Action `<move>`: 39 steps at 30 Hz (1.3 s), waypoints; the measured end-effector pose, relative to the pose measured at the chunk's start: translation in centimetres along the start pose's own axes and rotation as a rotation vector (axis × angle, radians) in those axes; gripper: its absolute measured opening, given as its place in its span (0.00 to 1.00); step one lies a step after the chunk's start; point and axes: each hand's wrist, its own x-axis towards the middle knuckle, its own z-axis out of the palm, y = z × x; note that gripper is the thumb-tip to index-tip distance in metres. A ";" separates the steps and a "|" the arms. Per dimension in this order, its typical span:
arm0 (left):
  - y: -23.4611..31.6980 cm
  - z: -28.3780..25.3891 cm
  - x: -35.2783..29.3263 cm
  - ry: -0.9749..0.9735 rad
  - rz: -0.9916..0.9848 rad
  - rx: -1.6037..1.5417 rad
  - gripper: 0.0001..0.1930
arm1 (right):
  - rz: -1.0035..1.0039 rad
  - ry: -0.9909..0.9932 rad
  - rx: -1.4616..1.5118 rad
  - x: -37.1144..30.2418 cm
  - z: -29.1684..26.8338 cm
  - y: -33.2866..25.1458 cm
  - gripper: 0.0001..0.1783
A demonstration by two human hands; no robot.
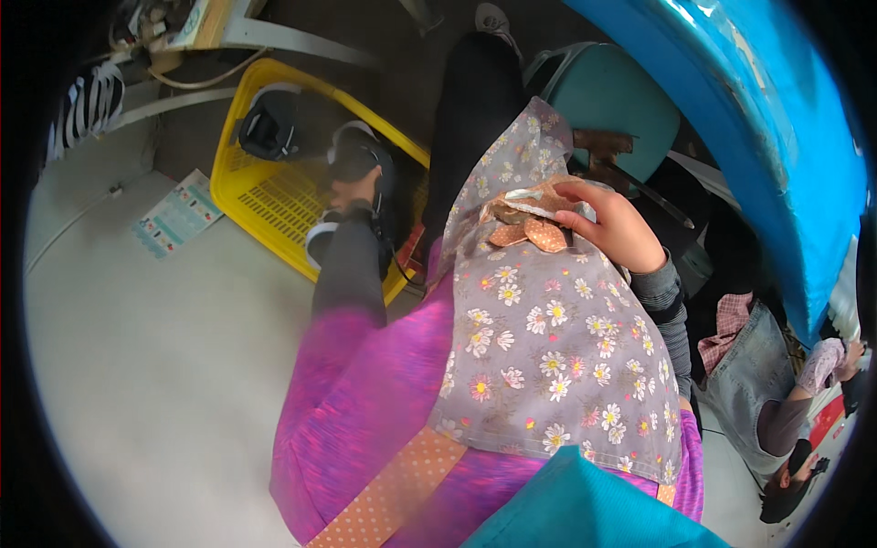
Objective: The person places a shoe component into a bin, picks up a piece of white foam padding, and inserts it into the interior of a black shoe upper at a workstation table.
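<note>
Yellow crate (265, 196): one slatted plastic basket on the pale floor (155, 365) at upper left, holding dark shoes; two can be counted, perhaps more hidden under the arm.
Left hand (354, 190): reaches down into the crate and rests on a dark shoe (352, 155); motion blur hides the fingers, so whether it grips the shoe cannot be told.
Right hand (610, 224): fingers curled around the gathered top of the grey floral cloth (548, 347), pinning it against the lap, apparently so the fabric does not slide while the body leans left.
Floral cloth: one piece, draped down the front over a magenta garment (365, 402); one orange dotted bow (534, 233) lies just beside the right fingertips.
Orange strap (393, 489): one dotted band running diagonally across the magenta garment.
Leaflet (178, 215): one printed sheet flat on the floor, just left of the crate.
Blue sheet (776, 137): glossy plastic curving along the right side.
Second person (776, 402): seated at lower right, well apart, hands busy with their own items.
</note>
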 end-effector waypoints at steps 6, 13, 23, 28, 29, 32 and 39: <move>-0.8 -1.7 -3.3 -0.144 0.143 -0.203 0.67 | -0.086 0.007 -0.002 -0.3 -0.7 0.7 0.21; -4.5 2.7 -1.3 0.380 0.346 -0.095 0.60 | -0.126 0.035 0.019 -0.7 -1.0 -0.1 0.19; -3.7 1.7 -3.9 0.250 0.198 -0.108 0.58 | -0.207 0.147 0.178 -3.7 -6.7 -1.0 0.19; -1.2 0.4 -2.8 0.017 0.029 -0.572 0.56 | -0.218 0.410 0.304 -4.5 -11.4 -2.9 0.13; 0.4 0.7 -4.1 -0.215 -0.019 -1.078 0.53 | -0.266 0.448 0.245 -4.5 -12.0 -2.7 0.13; 9.9 0.9 -18.2 -0.027 0.628 -0.976 0.33 | -0.222 0.563 0.170 -6.4 -14.7 -1.9 0.14; 25.3 -7.0 -32.8 -0.366 1.828 -0.753 0.20 | -0.283 0.692 0.314 -2.7 -20.0 0.4 0.12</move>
